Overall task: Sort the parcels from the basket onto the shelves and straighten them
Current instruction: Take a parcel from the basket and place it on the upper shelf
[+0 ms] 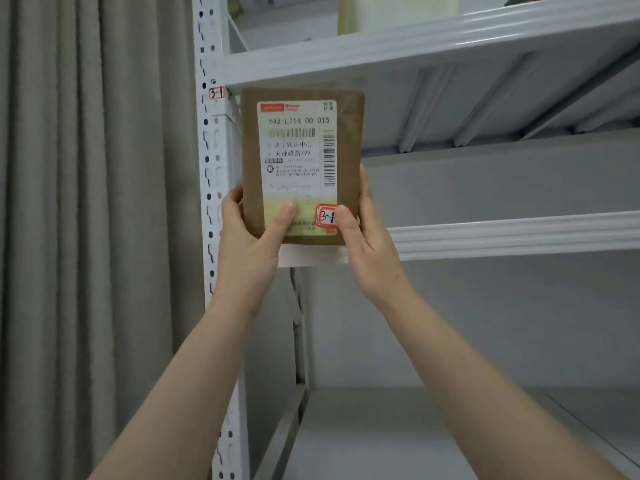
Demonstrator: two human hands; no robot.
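Looked like the placing step, midway through. Had the brown parcel (301,161) gripped upright by its bottom corners, with the left hand (249,233) curled round the left edge and the right hand (363,244) round the right, thumbs pressed on the front by the red 3-1 sticker (329,215). Held at the rack's left end, in front of the middle shelf lip (519,233), just right of the post tag (216,93) also marked 3-1. Couldn't tell if touching the lip. Probably needed sliding farther in next, then squaring up.
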